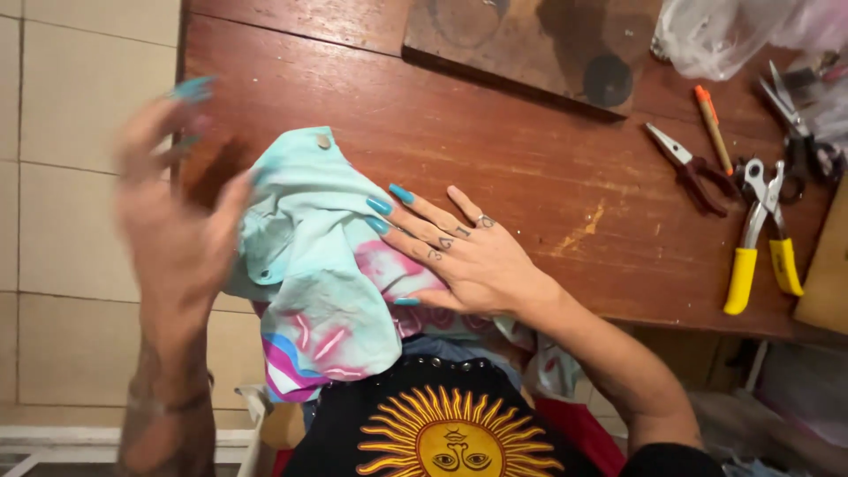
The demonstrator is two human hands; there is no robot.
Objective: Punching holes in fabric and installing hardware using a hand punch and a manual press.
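The right hand lies flat, fingers spread, pressing the pale blue-and-pink garment at the worktop's six-o'clock edge. The left hand, blurred, hovers open at the garment's nine o'clock, gripping nothing. Yellow-handled pliers lie at three o'clock.
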